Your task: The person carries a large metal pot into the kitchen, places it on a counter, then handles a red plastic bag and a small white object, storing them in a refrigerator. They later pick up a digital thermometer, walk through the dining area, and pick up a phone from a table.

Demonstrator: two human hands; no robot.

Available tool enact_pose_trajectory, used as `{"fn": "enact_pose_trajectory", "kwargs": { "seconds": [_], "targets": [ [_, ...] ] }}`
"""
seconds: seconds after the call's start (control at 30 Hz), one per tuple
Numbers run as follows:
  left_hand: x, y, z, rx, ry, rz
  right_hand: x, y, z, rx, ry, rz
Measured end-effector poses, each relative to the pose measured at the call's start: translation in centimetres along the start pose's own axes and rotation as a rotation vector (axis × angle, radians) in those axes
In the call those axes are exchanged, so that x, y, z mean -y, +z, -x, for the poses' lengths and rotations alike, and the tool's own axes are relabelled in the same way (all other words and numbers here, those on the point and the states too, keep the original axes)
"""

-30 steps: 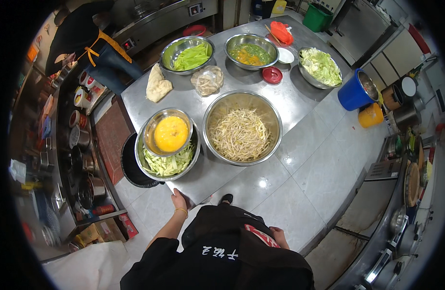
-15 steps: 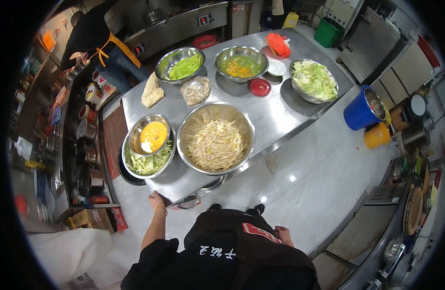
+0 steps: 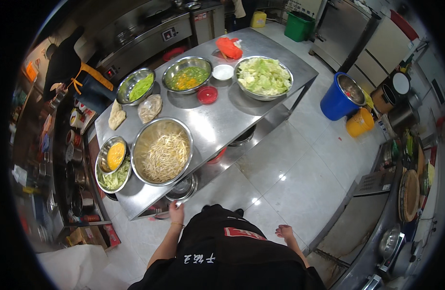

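Observation:
My left hand is just off the near edge of the steel table, holding nothing, its fingers loosely apart. Lower right, my right hand hangs over the floor with its fingers loosely bent and nothing in them. Closest to my left hand is a large steel bowl of bean sprouts. Left of it a small bowl of beaten egg sits on a bowl of shredded green vegetable. A big bowl of chopped cabbage stands at the table's right.
Farther back stand a bowl of green and orange pieces in liquid, a bowl of green slices and a red lid. A blue bin and yellow bucket stand right. A co-worker is at the far left.
My left hand has come off the table corner and moved right. My view has turned right, so the table sits farther left. My right hand shows more fully, away from my apron.

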State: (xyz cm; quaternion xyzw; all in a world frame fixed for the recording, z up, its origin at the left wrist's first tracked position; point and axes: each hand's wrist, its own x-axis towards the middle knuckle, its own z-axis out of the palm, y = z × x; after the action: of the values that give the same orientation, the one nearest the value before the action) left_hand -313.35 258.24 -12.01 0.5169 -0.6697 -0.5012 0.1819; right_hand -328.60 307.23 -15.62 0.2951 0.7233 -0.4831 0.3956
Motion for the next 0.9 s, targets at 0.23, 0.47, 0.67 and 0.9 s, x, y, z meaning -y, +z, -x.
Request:
{"fn": "enact_pose_trajectory", "kwargs": {
  "seconds": [0.23, 0.47, 0.67, 0.9],
  "targets": [
    [-14.7, 11.8, 2.0, 0.56, 0.116, 0.138, -0.4, 1.9, 1.2, 0.089, 0.025, -0.112],
    [-24.2, 21.0, -2.1, 0.785, -0.227, 0.39, -1.5, 0.9, 2.2, 0.007, 0.011, 0.031],
    [-30.5, 29.5, -8.5, 0.838, -0.274, 0.607, -4.7, -2.1, -1.8, -0.111, -0.127, -0.084],
    [-36.0, 38.7, -16.0, 0.801, -0.404, 0.708, 2.3, -5.1, -6.1, -0.242, -0.217, 0.223]
  ]
}}
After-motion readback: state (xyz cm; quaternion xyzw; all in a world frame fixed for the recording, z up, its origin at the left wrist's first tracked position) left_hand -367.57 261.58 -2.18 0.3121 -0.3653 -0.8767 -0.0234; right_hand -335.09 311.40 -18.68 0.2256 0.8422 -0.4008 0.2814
